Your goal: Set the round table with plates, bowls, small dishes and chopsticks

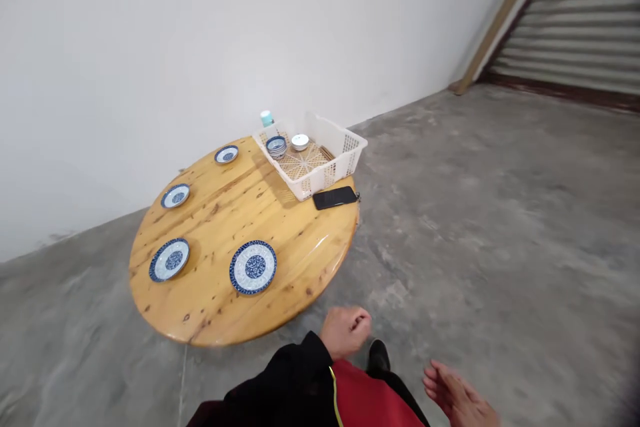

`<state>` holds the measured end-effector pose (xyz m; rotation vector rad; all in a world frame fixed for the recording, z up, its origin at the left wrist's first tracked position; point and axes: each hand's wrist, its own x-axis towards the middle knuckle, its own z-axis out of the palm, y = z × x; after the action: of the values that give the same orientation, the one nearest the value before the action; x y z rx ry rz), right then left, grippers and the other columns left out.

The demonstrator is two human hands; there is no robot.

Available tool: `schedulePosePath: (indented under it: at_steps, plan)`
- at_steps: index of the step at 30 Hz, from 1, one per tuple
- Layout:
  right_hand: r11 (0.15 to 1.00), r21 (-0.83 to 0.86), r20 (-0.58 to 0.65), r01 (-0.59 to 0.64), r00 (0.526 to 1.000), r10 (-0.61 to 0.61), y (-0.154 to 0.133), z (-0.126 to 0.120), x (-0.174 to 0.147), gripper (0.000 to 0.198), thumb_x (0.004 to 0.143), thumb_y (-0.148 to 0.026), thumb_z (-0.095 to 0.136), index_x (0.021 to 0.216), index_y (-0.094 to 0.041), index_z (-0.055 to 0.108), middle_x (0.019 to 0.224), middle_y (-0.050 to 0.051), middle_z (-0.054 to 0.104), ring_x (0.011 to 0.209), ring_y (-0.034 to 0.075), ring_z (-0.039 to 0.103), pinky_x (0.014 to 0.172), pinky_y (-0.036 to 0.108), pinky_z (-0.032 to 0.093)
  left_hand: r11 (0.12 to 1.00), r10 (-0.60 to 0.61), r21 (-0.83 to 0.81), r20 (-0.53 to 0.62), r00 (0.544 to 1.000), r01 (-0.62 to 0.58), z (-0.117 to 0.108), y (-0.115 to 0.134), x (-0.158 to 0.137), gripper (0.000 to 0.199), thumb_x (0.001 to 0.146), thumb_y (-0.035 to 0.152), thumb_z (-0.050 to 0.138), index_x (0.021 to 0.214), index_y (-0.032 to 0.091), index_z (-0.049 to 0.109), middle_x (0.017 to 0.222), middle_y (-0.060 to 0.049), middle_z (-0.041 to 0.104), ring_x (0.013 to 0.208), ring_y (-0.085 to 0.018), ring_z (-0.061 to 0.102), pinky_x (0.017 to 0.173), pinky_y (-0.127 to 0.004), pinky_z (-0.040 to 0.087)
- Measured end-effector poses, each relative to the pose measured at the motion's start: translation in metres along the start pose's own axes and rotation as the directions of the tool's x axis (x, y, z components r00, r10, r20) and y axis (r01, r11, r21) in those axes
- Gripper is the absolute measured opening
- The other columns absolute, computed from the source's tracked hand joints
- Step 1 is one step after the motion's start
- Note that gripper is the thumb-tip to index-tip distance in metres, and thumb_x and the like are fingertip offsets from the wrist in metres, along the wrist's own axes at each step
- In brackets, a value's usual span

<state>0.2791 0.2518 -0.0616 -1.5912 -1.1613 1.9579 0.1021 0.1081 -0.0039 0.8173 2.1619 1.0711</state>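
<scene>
My left hand (345, 331) is held in front of my body, just off the near right edge of the round wooden table (210, 307). Its fingers are curled closed, and no object shows in them. Lower right, over the floor, my right hand (460, 395) hangs with its fingers loosely stretched and nothing in it. Nearest to the left hand on the tabletop is a blue-and-white plate (253, 267). Three more such plates lie around the left side: one at the near left (169, 259), one farther back (175, 196), and one at the far edge (227, 154).
A white plastic basket (330, 175) stands at the table's back right, holding stacked blue-patterned bowls (276, 147), white dishes (300, 141) and thin brown sticks (327, 153). Beside it lie a black phone (335, 197) and a light-blue capped container (267, 119). A white wall rises behind.
</scene>
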Motion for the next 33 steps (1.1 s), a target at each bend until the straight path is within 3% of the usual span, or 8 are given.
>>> schedulePosePath:
  at_steps: [4, 7, 11, 16, 21, 27, 30, 33]
  plan:
    - [0.998, -0.06, 0.133, 0.028, 0.991, -0.02, -0.07, 0.002, 0.049, 0.052, 0.048, -0.051, 0.085, 0.083, -0.014, 0.071, 0.068, 0.005, 0.072, 0.058, 0.018, 0.066, 0.054, 0.025, 0.057, 0.993, -0.1, -0.09, -0.234, 0.967, 0.081, 0.011, 0.02, 0.016, 0.024, 0.092, 0.028, 0.043, 0.089, 0.017, 0.065, 0.074, -0.002, 0.07, 0.064, -0.014, 0.065, 0.062, -0.022, 0.047]
    - [0.992, -0.119, 0.218, 0.032, 0.976, -0.006, -0.107, 0.01, 0.073, 0.056, 0.043, -0.051, 0.086, 0.082, -0.013, 0.071, 0.065, 0.005, 0.072, 0.056, 0.016, 0.064, 0.052, 0.024, 0.055, 0.984, -0.158, -0.125, -0.312, 0.937, 0.125, 0.023, 0.032, 0.016, 0.023, 0.092, 0.029, 0.043, 0.088, 0.018, 0.063, 0.073, -0.002, 0.07, 0.063, -0.014, 0.065, 0.061, -0.022, 0.046]
    - [0.988, -0.155, 0.352, 0.03, 0.936, 0.027, -0.131, 0.036, 0.088, 0.057, 0.043, -0.052, 0.088, 0.082, -0.013, 0.072, 0.065, 0.005, 0.072, 0.057, 0.016, 0.064, 0.052, 0.023, 0.054, 0.981, -0.186, -0.124, -0.347, 0.919, 0.152, 0.03, 0.042, 0.016, 0.023, 0.092, 0.028, 0.043, 0.087, 0.018, 0.063, 0.072, -0.001, 0.069, 0.062, -0.013, 0.064, 0.061, -0.022, 0.046]
    - [0.984, -0.172, 0.482, 0.042, 0.875, 0.047, -0.141, 0.08, 0.097, 0.056, 0.047, -0.053, 0.09, 0.083, -0.013, 0.073, 0.067, 0.005, 0.072, 0.057, 0.016, 0.064, 0.052, 0.024, 0.054, 0.987, -0.161, -0.07, -0.457, 0.875, 0.145, 0.011, 0.044, 0.036, 0.021, 0.092, 0.025, 0.045, 0.09, 0.018, 0.064, 0.077, 0.0, 0.07, 0.065, -0.012, 0.063, 0.064, -0.022, 0.044]
    - [0.977, -0.188, 0.524, 0.103, 0.852, 0.011, -0.162, 0.119, 0.114, 0.056, 0.047, -0.053, 0.092, 0.083, -0.014, 0.073, 0.068, 0.004, 0.072, 0.057, 0.015, 0.065, 0.053, 0.023, 0.055, 0.991, -0.132, -0.061, -0.561, 0.817, 0.118, -0.019, 0.036, 0.069, 0.019, 0.092, 0.023, 0.047, 0.085, 0.018, 0.064, 0.069, 0.0, 0.066, 0.062, -0.013, 0.06, 0.064, -0.024, 0.042]
    - [0.944, -0.205, 0.524, 0.258, 0.843, -0.116, -0.227, 0.17, 0.135, 0.057, 0.044, -0.054, 0.094, 0.081, -0.015, 0.074, 0.07, 0.006, 0.072, 0.058, 0.015, 0.065, 0.052, 0.022, 0.055, 0.995, -0.082, -0.102, -0.65, 0.756, 0.02, -0.078, 0.023, 0.098, 0.02, 0.095, 0.026, 0.045, 0.093, 0.019, 0.064, 0.078, -0.001, 0.07, 0.067, -0.014, 0.064, 0.064, -0.024, 0.045]
    - [0.906, -0.194, 0.567, 0.376, 0.797, -0.209, -0.272, 0.203, 0.134, 0.055, 0.047, -0.055, 0.093, 0.081, -0.016, 0.075, 0.071, 0.006, 0.072, 0.059, 0.016, 0.065, 0.053, 0.023, 0.055, 0.995, -0.052, -0.097, -0.692, 0.72, -0.021, -0.125, 0.023, 0.107, 0.02, 0.096, 0.027, 0.045, 0.096, 0.019, 0.063, 0.081, -0.002, 0.071, 0.07, -0.014, 0.067, 0.068, -0.025, 0.048]
    - [0.825, -0.172, 0.644, 0.538, 0.696, -0.319, -0.318, 0.244, 0.126, 0.049, 0.056, -0.056, 0.089, 0.082, -0.016, 0.075, 0.075, 0.008, 0.073, 0.06, 0.017, 0.066, 0.054, 0.025, 0.057, 0.999, 0.002, -0.034, -0.74, 0.673, -0.039, -0.178, 0.029, 0.116, 0.019, 0.096, 0.031, 0.047, 0.1, 0.02, 0.063, 0.086, -0.003, 0.072, 0.077, -0.015, 0.068, 0.072, -0.026, 0.05]
